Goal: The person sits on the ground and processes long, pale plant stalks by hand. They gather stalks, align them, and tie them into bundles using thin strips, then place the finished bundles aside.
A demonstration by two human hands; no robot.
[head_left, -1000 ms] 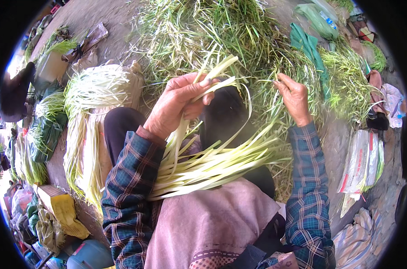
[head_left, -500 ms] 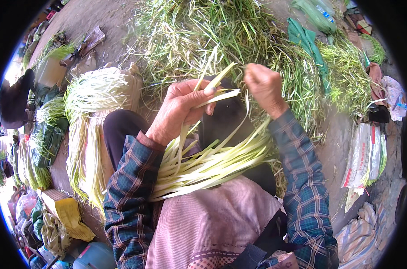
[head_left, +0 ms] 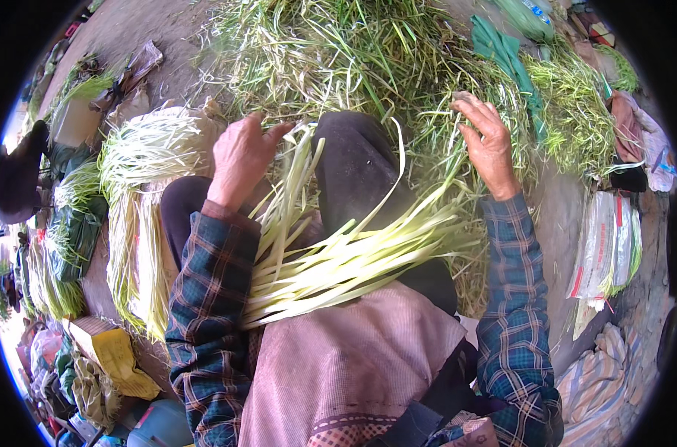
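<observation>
Across my lap lies a loose bunch of long, flat, pale yellow-green leaves that look like blanched chives [head_left: 338, 272]. A few looser leaves [head_left: 297, 175] stand up at its left side, their tips close to my left thumb. My left hand [head_left: 240, 160] is raised over my left knee, back of the hand up. Its thumb sticks out apart from the fingers, which are mostly hidden, and no leaf shows in its grasp. To the right, my right hand [head_left: 491, 145] hovers before the heap of green trimmings [head_left: 368, 59], fingers spread and holding nothing.
A large bundle of pale leaves [head_left: 156, 149] drapes over a support at my left. Beyond it are more bundles [head_left: 51, 276] and a yellow-sided box [head_left: 115, 357]. On the right lie a green cloth or bag [head_left: 498, 48], a leafy pile [head_left: 569, 112] and a white printed sack [head_left: 599, 246].
My left hand has moved left and turned over, and the leaves it held now rest against the lap bunch. My right hand has moved right and opened from a fist.
</observation>
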